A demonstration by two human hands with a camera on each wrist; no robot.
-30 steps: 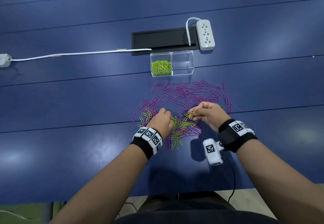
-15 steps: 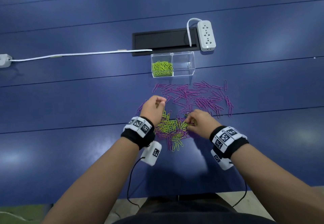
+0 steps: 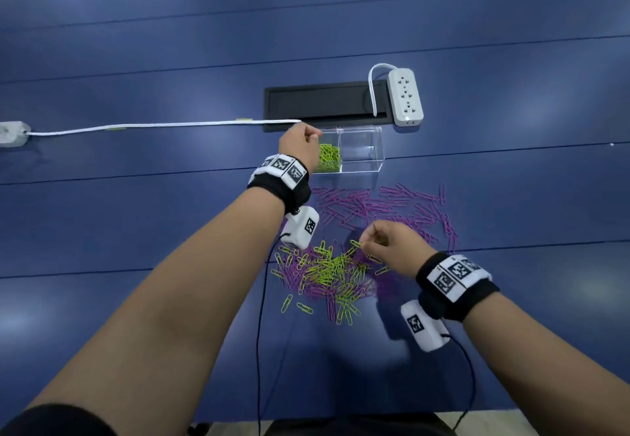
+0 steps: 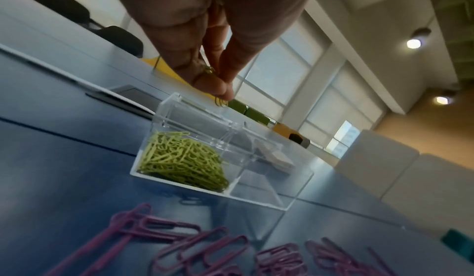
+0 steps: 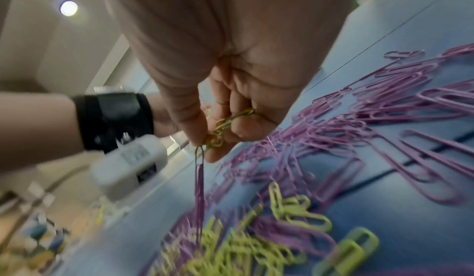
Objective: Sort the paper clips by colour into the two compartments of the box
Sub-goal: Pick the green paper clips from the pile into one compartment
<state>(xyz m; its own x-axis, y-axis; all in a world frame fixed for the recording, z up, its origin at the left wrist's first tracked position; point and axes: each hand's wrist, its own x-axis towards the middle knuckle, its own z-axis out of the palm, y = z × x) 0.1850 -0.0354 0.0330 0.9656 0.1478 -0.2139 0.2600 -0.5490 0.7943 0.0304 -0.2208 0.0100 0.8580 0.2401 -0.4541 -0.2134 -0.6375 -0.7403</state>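
Since half a second ago the left hand (image 3: 300, 147) has left the mixed pile and gone forward to hover above the left compartment of the clear box (image 3: 363, 166), fingertips pinching a few green clips (image 4: 219, 100) just over the green heap (image 3: 329, 157) already there; the right compartment beside it shows no clips. The right hand (image 3: 392, 248) has lifted a little off the table, its curled fingers holding a small bunch of green clips (image 5: 225, 127) with one purple clip (image 5: 199, 183) dangling below. Directly under and left of that hand lies the mixed green-and-purple pile (image 3: 329, 275), and the purple spread (image 3: 385, 203) lies ahead of it, between it and the box.
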